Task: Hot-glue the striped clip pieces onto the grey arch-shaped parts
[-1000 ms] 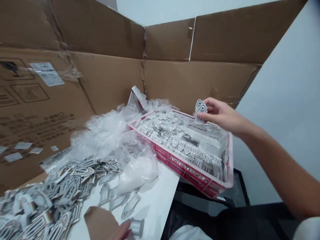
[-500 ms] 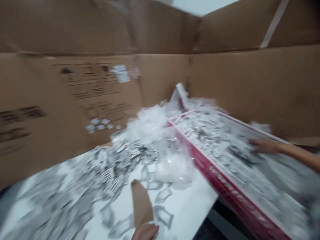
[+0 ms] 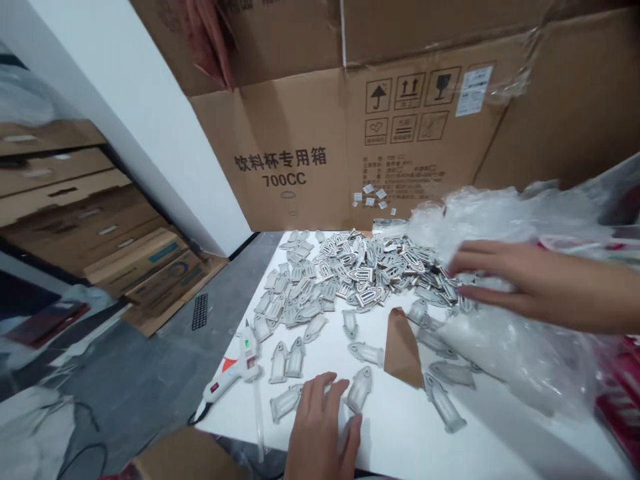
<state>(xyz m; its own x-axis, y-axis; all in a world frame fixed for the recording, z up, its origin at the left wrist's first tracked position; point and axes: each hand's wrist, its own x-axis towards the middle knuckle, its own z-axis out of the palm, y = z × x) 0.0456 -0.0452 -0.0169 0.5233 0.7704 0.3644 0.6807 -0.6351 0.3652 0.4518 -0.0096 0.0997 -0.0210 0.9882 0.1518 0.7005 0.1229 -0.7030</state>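
Observation:
A heap of several small grey, bullet-shaped plastic pieces (image 3: 350,273) covers the far part of a white table (image 3: 400,427). My left hand (image 3: 323,433) rests near the table's front edge, fingers spread flat, fingertips beside one loose grey piece (image 3: 359,390). My right hand (image 3: 520,280) reaches in from the right, fingers stretched out over the right edge of the heap and the crumpled clear plastic bag (image 3: 505,333). Nothing shows in either hand.
A white hot glue gun (image 3: 235,370) lies at the table's left front corner. A brown cardboard scrap (image 3: 403,347) lies mid-table. Large cardboard boxes (image 3: 350,140) stand behind. Flattened cardboard (image 3: 100,227) is stacked on the floor at left. A red basket edge (image 3: 623,393) shows at right.
The view has swung left from the red basket to the table. My right hand has let go of the grey piece and moved from the basket to the heap.

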